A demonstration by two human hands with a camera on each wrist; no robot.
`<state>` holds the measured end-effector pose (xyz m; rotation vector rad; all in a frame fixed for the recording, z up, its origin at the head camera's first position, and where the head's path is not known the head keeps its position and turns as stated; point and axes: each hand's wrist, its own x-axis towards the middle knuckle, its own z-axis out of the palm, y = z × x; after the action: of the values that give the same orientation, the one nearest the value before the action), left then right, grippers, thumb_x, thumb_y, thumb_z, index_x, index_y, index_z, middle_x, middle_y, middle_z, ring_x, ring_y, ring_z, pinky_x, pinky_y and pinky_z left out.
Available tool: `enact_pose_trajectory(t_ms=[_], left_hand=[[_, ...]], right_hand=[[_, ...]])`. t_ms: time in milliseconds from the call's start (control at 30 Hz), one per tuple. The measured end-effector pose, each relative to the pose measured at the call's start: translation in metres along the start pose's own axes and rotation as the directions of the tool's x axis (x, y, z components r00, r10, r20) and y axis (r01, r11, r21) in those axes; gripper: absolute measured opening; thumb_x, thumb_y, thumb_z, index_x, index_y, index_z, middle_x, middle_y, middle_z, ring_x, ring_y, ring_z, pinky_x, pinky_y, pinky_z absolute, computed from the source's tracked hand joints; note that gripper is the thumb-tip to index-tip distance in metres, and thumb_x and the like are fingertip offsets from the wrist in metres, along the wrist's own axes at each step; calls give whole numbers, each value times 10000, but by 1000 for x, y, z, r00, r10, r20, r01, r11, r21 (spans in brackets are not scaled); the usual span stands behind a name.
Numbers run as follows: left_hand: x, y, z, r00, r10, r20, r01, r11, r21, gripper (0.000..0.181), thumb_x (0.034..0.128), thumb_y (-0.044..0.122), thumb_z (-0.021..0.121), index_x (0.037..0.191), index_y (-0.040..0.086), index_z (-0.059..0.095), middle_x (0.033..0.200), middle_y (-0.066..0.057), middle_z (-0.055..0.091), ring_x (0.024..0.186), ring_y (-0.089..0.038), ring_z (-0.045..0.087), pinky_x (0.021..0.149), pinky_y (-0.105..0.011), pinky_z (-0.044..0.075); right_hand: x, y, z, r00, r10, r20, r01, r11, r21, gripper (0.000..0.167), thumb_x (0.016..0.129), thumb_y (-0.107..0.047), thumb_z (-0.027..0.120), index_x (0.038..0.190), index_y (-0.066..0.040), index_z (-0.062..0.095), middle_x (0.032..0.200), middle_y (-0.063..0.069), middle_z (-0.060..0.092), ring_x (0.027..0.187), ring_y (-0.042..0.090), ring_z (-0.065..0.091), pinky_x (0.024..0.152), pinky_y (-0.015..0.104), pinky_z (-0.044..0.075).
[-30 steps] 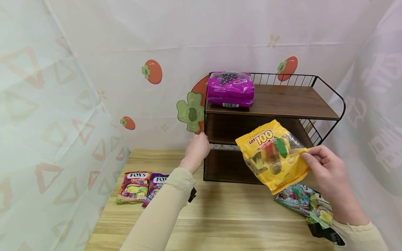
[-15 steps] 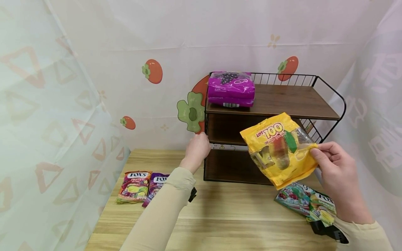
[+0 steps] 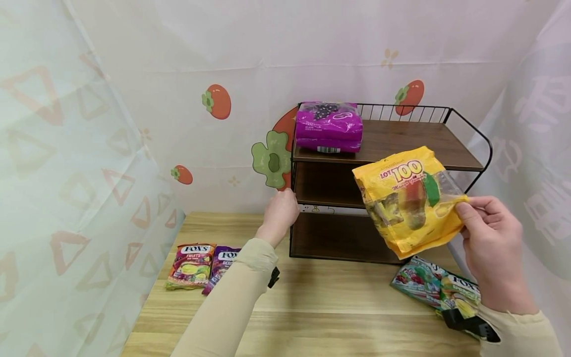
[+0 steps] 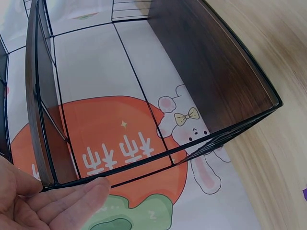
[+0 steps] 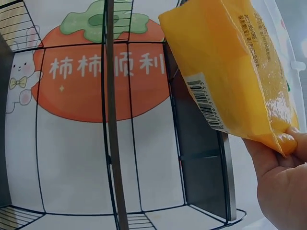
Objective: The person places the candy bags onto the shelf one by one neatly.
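A yellow LOT 100 mango gummy bag (image 3: pixel 412 201) is pinched at its lower right corner by the right hand (image 3: pixel 495 248), in front of the shelf rack's right half. The right wrist view shows the bag's barcoded back (image 5: pixel 225 72) and the thumb and fingers (image 5: pixel 283 177) at its edge. At the rack's left side, the left hand (image 3: pixel 280 213) grips the black frame near the middle shelf (image 3: pixel 327 186); in the left wrist view its fingers (image 4: pixel 53 201) curl around the frame's corner. A purple bag (image 3: pixel 328 127) lies on the top shelf's left end.
On the wooden table (image 3: pixel 330 307), a red FOX'S bag (image 3: pixel 192 266) and a purple one (image 3: pixel 220 265) lie at the left, the latter partly behind the left sleeve. Green FOX'S bags (image 3: pixel 419 282) lie by the right wrist. Printed cloth (image 3: pixel 178 64) hangs behind.
The right hand has moved right and slightly up with the yellow bag, from before the lower shelves to the rack's right side. The left hand has stayed at the frame.
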<state>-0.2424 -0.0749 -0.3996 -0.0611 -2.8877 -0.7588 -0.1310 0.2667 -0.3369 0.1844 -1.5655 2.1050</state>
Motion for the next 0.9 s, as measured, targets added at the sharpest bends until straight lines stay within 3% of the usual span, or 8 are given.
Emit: enact_pose_trajectory(t_ms=[233,300,433,633,900], left_hand=[[0,1,-2,1000,-6,10,6,1000,0,285,1082,175,467,1017,-25,660,977,-203,724,909,-389,722,727,-495,604],[0,1,-2,1000,-14,17,14,1000,-4,283,1083,177,468,1023,-24,658,986,-203,724,915,-390,722,726,-498,604],[0,1,-1,999,-31,27,31,999,-14,278,1084,178,466,1022,-16,654,996,-199,722,923,-388,719,722,-501,601],[0,1,-2,998,-43,35,44,999,-30,277,1086,172,463,1028,-18,656,997,-195,717,933,-387,716,729,-493,601],[0,1,-3,999,-26,23,27,999,-23,278,1085,166,470,1027,-31,657,983,-203,720,923,-384,720,742,-486,604]], right_hand=[[9,-4,3,991,-22,-129,38,991,127,49,920,131,646,917,100,608,736,148,693,457,156,431,395,177,323],[12,-5,4,987,-29,-156,55,985,164,59,911,140,652,922,121,597,749,169,693,463,169,486,400,172,381],[18,-6,5,982,-44,-184,85,971,224,115,894,142,672,942,156,568,804,210,684,567,211,625,466,210,515],[27,-8,6,975,-35,-218,102,947,304,172,884,147,682,971,171,535,878,255,646,747,275,680,623,285,609],[35,-11,4,977,13,-214,73,916,393,148,919,169,615,1014,171,502,1106,286,616,1044,349,683,803,373,603]])
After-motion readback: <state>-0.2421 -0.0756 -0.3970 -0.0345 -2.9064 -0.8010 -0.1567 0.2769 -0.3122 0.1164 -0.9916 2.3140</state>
